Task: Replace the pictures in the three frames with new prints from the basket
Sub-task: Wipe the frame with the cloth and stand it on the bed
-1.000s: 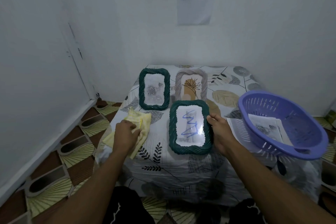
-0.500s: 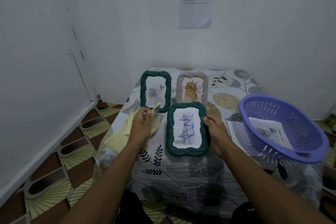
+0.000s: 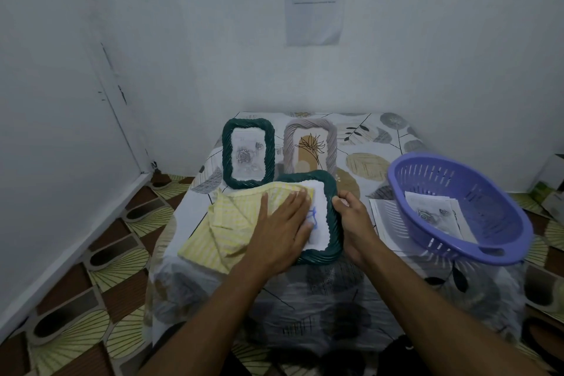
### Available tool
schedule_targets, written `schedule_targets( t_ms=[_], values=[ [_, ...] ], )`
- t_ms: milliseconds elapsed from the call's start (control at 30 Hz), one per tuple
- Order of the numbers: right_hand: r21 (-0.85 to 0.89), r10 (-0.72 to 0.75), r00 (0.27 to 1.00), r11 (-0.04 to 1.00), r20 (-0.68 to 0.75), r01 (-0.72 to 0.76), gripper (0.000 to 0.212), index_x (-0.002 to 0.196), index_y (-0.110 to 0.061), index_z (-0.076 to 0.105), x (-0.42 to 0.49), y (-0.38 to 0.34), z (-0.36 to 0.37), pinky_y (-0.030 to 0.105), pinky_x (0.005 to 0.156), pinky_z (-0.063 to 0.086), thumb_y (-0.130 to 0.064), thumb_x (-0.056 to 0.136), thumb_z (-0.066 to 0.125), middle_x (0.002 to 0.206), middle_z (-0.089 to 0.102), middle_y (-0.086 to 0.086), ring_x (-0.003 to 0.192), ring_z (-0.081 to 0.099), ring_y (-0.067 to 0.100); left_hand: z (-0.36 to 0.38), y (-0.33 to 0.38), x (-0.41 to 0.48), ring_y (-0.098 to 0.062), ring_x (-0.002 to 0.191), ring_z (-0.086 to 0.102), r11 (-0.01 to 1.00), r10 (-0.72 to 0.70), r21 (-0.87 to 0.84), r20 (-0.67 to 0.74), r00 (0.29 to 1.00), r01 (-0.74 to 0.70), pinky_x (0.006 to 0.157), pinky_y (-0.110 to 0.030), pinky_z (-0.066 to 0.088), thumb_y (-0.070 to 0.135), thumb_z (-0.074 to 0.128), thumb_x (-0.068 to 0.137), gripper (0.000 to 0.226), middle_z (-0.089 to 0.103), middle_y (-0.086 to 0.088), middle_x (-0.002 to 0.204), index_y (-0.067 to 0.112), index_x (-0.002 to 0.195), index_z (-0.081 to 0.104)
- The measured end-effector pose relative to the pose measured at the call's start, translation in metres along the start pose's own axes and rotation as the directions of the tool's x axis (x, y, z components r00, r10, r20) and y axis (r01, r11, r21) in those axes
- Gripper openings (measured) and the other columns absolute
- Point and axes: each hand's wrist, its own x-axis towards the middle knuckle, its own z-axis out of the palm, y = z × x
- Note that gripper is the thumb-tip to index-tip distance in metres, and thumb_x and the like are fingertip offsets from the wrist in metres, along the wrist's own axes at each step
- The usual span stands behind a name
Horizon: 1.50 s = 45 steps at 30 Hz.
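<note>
A small table (image 3: 363,162) draped in a leaf-patterned cover stands in the corner of a white-walled room, and a printed sheet (image 3: 316,0) is taped to the wall above it. At the back of the table two picture frames stand upright side by side: a back green frame (image 3: 247,156) holding a grey rose print, and a grey frame (image 3: 309,146) holding a plant drawing. Just in front of them is the near green frame (image 3: 320,217), which shows a blue scribble. The left hand (image 3: 280,223) lies flat with straight fingers, pressing a yellow striped cloth (image 3: 232,223) onto the glass. The right hand (image 3: 354,217) grasps the frame's right rim, thumb on top. To the right a purple basket (image 3: 433,174) sits tilted on loose sheets (image 3: 380,217) near the table edge, with the new prints (image 3: 436,217) inside. This looks like wiping the glass, with all three frames filled. Pressing too hard could probably crack the glass or push the frame back into the two standing ones and topple them. The cloth trails over the table's left edge and could slip off if the left hand lifts. The basket looks unsteady, so a bump from the right arm could tip it off the table.
</note>
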Motion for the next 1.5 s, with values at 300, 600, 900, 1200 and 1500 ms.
schedule_targets(
  t_ms=[300, 600, 900, 1200, 1500],
  values=[
    [0.122, -0.039, 0.997, 0.992, 0.06, 0.031, 0.029, 0.12, -0.011, 0.06, -0.003, -0.001, -0.001, 0.034, 0.074, 0.058, -0.007, 0.101, 0.039, 0.109, 0.071, 0.011, 0.093, 0.069, 0.026, -0.001, 0.004, -0.004, -0.005, 0.147, -0.004, 0.998, -0.016, 0.055, -0.027, 1.0, 0.017, 0.117, -0.052, -0.011, 0.057, -0.006, 0.094, 0.07, 0.0, 0.011, 0.16, 0.023, 0.154, 0.009],
    [0.116, -0.056, 0.998, 0.992, 0.01, 0.054, 0.03, 0.12, -0.015, 0.06, 0.005, -0.014, -0.013, 0.037, 0.077, 0.058, -0.008, 0.102, 0.037, 0.102, 0.072, 0.004, 0.087, 0.069, 0.022, 0.005, 0.02, -0.024, -0.002, 0.146, 0.003, 0.986, 0.167, -0.02, 0.018, 0.986, -0.166, 0.116, -0.051, -0.015, 0.054, 0.007, 0.1, 0.061, 0.008, 0.013, 0.159, 0.026, 0.152, 0.017],
    [0.082, -0.051, 0.999, 0.995, 0.009, 0.051, 0.031, 0.125, -0.007, 0.058, 0.008, -0.015, -0.014, 0.041, 0.082, 0.056, -0.007, 0.101, 0.038, 0.112, 0.069, 0.017, 0.094, 0.067, 0.03, -0.005, 0.023, -0.001, -0.004, 0.146, 0.008, 0.986, 0.169, -0.014, 0.0, 0.986, -0.169, 0.114, -0.056, -0.017, 0.05, 0.01, 0.1, 0.058, 0.013, 0.012, 0.159, 0.026, 0.152, 0.02],
    [0.088, -0.054, 0.997, 0.995, 0.05, 0.05, 0.03, 0.118, -0.013, 0.062, 0.003, -0.013, -0.016, 0.046, 0.091, 0.052, -0.006, 0.101, 0.038, 0.113, 0.07, 0.013, 0.101, 0.066, 0.032, -0.015, 0.017, 0.022, -0.009, 0.144, 0.023, 0.997, 0.028, 0.069, -0.077, 0.997, -0.022, 0.114, -0.052, -0.019, 0.054, 0.003, 0.097, 0.068, 0.022, 0.005, 0.158, 0.018, 0.149, 0.03],
    [0.07, -0.078, 0.993, 0.995, 0.089, 0.072, 0.031, 0.123, -0.01, 0.059, 0.003, -0.021, -0.023, 0.045, 0.09, 0.053, -0.007, 0.101, 0.038, 0.115, 0.069, 0.016, 0.1, 0.066, 0.031, -0.016, 0.028, 0.02, -0.005, 0.145, 0.017, 0.995, 0.1, 0.021, -0.09, 0.991, -0.098, 0.115, -0.053, -0.016, 0.053, -0.003, 0.096, 0.069, 0.018, 0.009, 0.159, 0.023, 0.151, 0.026]
  ],
)
